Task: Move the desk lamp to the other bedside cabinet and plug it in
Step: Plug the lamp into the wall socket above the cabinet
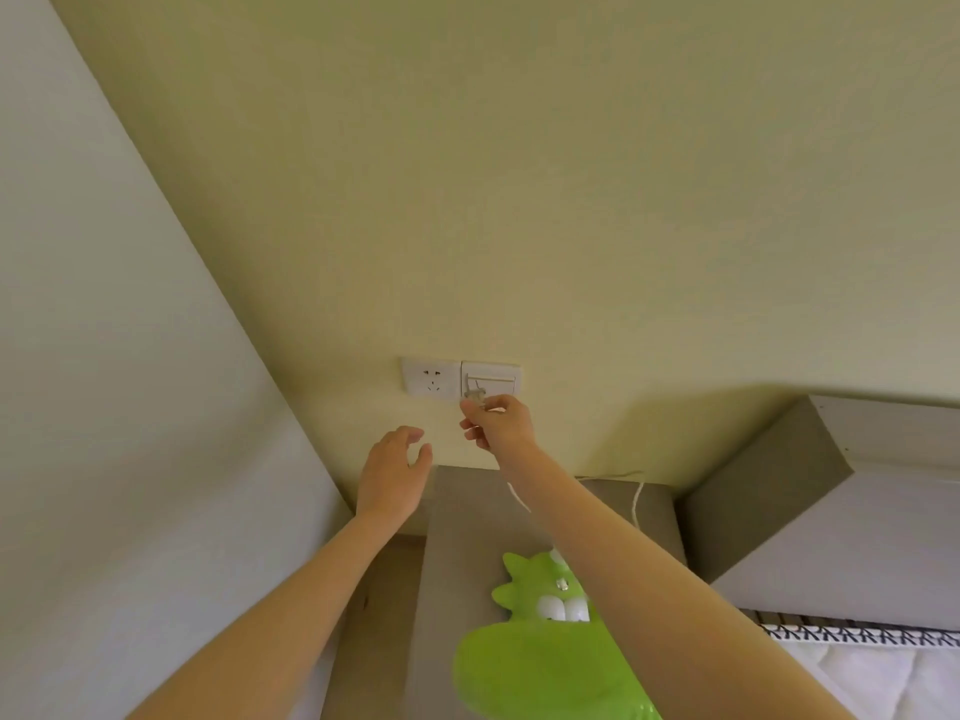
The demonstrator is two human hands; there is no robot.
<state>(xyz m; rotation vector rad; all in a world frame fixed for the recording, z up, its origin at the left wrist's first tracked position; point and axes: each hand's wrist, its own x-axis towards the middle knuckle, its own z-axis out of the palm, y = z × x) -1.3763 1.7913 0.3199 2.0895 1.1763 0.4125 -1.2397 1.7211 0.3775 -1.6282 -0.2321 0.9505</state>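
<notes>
A green cartoon-shaped desk lamp (540, 652) stands on the grey bedside cabinet (467, 517), partly behind my right forearm. Its white cord (636, 504) runs up along the cabinet's back edge. My right hand (501, 420) is shut on the lamp's plug (474, 397), which it holds just under the white wall plates. The socket (431, 381) is the left plate; a switch plate (491, 379) sits to its right. The plug is at the seam's lower edge, below the switch plate. My left hand (392, 470) hovers open, lower left of the socket, touching nothing.
A pale yellow wall fills most of the view; a white wall or door surface (104, 407) closes the left side. A grey headboard (769, 491) stands right of the cabinet, with a bed and patterned bedding (857, 636) at lower right.
</notes>
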